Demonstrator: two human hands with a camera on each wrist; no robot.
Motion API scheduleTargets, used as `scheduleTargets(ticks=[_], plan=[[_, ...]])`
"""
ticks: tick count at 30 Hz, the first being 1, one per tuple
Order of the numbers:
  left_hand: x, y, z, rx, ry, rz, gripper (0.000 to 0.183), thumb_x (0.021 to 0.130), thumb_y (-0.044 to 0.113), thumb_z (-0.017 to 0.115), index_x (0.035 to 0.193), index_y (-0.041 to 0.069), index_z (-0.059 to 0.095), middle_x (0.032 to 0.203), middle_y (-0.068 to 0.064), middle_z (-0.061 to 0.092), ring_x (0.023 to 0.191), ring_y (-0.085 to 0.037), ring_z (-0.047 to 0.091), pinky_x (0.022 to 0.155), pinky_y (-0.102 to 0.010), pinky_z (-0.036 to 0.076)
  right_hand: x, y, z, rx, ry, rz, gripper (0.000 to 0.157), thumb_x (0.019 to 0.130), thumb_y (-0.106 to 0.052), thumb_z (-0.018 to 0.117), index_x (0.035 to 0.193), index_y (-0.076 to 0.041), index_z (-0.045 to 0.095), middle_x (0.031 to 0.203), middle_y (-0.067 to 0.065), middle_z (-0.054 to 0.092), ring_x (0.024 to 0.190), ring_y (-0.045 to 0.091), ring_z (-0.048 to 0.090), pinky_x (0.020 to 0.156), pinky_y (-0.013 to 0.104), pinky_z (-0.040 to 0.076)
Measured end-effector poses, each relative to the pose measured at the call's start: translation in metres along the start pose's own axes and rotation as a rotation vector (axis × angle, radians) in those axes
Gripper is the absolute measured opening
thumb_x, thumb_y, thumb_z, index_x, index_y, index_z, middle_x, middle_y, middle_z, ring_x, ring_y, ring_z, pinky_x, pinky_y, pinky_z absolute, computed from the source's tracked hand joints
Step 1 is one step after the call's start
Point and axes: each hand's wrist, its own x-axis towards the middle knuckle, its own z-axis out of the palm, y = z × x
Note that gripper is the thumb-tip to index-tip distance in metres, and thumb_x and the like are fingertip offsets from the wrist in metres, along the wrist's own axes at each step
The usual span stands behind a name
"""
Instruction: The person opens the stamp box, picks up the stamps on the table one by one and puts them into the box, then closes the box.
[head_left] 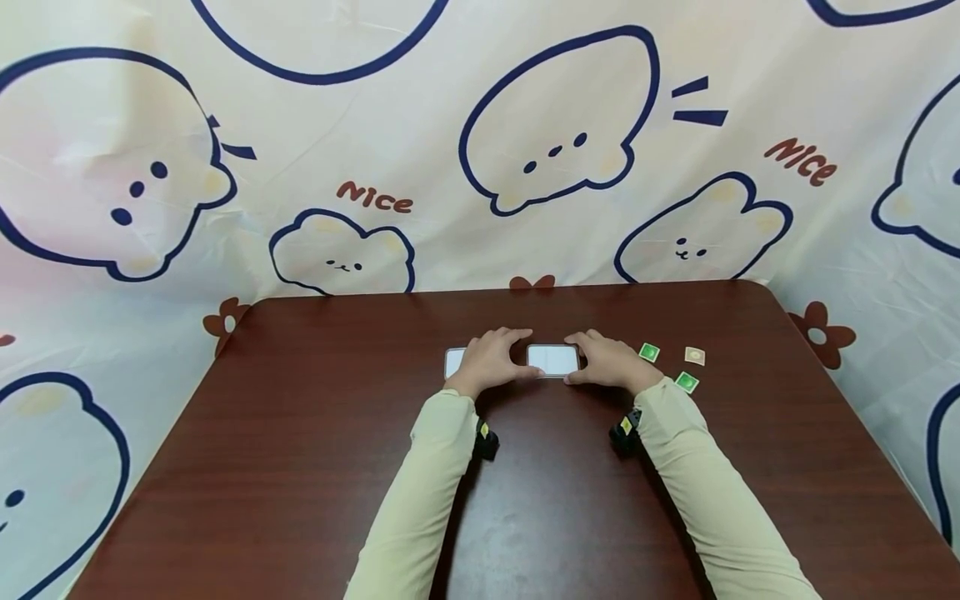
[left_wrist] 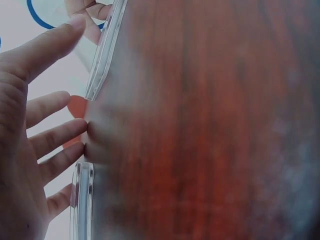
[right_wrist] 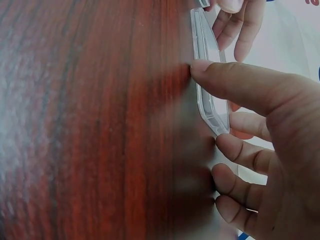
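A flat rectangular clear-edged case with a white top lies on the table between the two hands. My right hand grips its right end, with the thumb on the near edge and the index finger round the far side. At the left end, my left hand has its thumb by the near corner and its other fingers spread and fairly straight. A second case like it lies left of the first, partly hidden behind the left hand; its clear edge shows in the left wrist view.
Two small green square pieces and a beige one lie right of the right hand. Behind the dark wooden table hangs a white cloth with cartoon outlines. Black wrist devices sit on both sleeves.
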Motion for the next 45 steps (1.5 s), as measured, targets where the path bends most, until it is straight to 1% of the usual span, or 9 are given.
scheduleTargets(ticks=[7, 11, 17, 24, 28, 31, 34, 38, 45], plan=[[0.0043, -0.0008, 0.0001, 0.019, -0.036, -0.010, 0.085, 0.073, 0.063, 0.073, 0.145, 0.030, 0.044, 0.147, -0.003, 0.044, 0.134, -0.028, 0.043, 0.109, -0.050, 0.032, 0.0013, 0.0003, -0.0016, -0.013, 0.004, -0.017, 0.072, 0.082, -0.038, 0.072, 0.140, -0.006, 0.046, 0.123, 0.017, 0.055, 0.098, 0.027, 0.057, 0.085, 0.046, 0.048], [0.0047, -0.0010, 0.0004, 0.040, -0.049, -0.014, 0.081, 0.074, 0.061, 0.074, 0.144, 0.029, 0.047, 0.145, -0.002, 0.045, 0.133, -0.027, 0.044, 0.109, -0.050, 0.031, 0.0009, -0.0003, -0.0008, -0.012, 0.002, -0.024, 0.070, 0.082, -0.037, 0.072, 0.139, -0.005, 0.047, 0.122, 0.017, 0.056, 0.098, 0.026, 0.057, 0.086, 0.046, 0.048], [0.0022, 0.0022, -0.0007, 0.041, -0.068, -0.003, 0.072, 0.076, 0.056, 0.075, 0.139, 0.028, 0.053, 0.143, -0.003, 0.046, 0.130, -0.028, 0.047, 0.109, -0.051, 0.032, -0.0026, 0.0005, 0.0006, -0.006, -0.007, -0.018, 0.068, 0.083, -0.037, 0.072, 0.138, -0.005, 0.048, 0.123, 0.016, 0.057, 0.099, 0.025, 0.057, 0.088, 0.046, 0.048], [0.0039, 0.0029, 0.0005, 0.043, -0.063, -0.008, 0.064, 0.077, 0.056, 0.074, 0.133, 0.030, 0.058, 0.141, -0.002, 0.047, 0.129, -0.027, 0.047, 0.109, -0.049, 0.032, -0.0056, -0.0002, -0.0030, 0.009, -0.017, -0.022, 0.067, 0.082, -0.036, 0.072, 0.136, -0.005, 0.048, 0.121, 0.016, 0.057, 0.098, 0.024, 0.056, 0.088, 0.045, 0.047], [0.0050, 0.0021, 0.0014, 0.039, -0.055, -0.010, 0.062, 0.077, 0.056, 0.074, 0.131, 0.030, 0.059, 0.142, -0.002, 0.047, 0.130, -0.027, 0.047, 0.109, -0.049, 0.032, -0.0032, 0.0026, -0.0029, 0.012, -0.018, -0.027, 0.065, 0.082, -0.036, 0.072, 0.135, -0.005, 0.048, 0.121, 0.016, 0.057, 0.098, 0.024, 0.056, 0.088, 0.045, 0.046], [0.0043, 0.0016, 0.0016, 0.031, -0.063, -0.006, 0.063, 0.076, 0.057, 0.074, 0.132, 0.030, 0.059, 0.143, -0.003, 0.047, 0.130, -0.028, 0.047, 0.109, -0.050, 0.032, -0.0024, 0.0044, -0.0012, 0.018, -0.020, -0.028, 0.064, 0.083, -0.036, 0.072, 0.135, -0.006, 0.048, 0.120, 0.015, 0.057, 0.098, 0.023, 0.056, 0.088, 0.045, 0.046], [0.0038, 0.0000, 0.0019, 0.032, -0.068, -0.010, 0.064, 0.077, 0.057, 0.074, 0.132, 0.029, 0.059, 0.144, -0.003, 0.046, 0.132, -0.027, 0.046, 0.110, -0.050, 0.032, -0.0023, 0.0048, 0.0003, 0.033, -0.018, -0.029, 0.064, 0.083, -0.036, 0.072, 0.134, -0.006, 0.049, 0.118, 0.014, 0.058, 0.097, 0.022, 0.056, 0.087, 0.043, 0.046], [0.0049, -0.0017, 0.0003, 0.050, -0.069, -0.013, 0.064, 0.077, 0.056, 0.074, 0.132, 0.028, 0.059, 0.144, -0.001, 0.046, 0.132, -0.024, 0.047, 0.110, -0.049, 0.032, -0.0007, 0.0064, 0.0005, 0.058, 0.003, -0.038, 0.063, 0.083, -0.035, 0.072, 0.133, -0.006, 0.049, 0.111, 0.011, 0.058, 0.092, 0.021, 0.054, 0.082, 0.039, 0.046], [0.0080, -0.0043, -0.0019, 0.047, -0.067, -0.007, 0.062, 0.077, 0.055, 0.074, 0.131, 0.028, 0.060, 0.143, -0.001, 0.047, 0.131, -0.024, 0.048, 0.110, -0.050, 0.032, -0.0056, 0.0082, -0.0066, 0.145, 0.036, -0.060, 0.060, 0.083, -0.031, 0.072, 0.131, -0.004, 0.048, 0.102, 0.011, 0.054, 0.088, 0.021, 0.051, 0.076, 0.034, 0.042]])
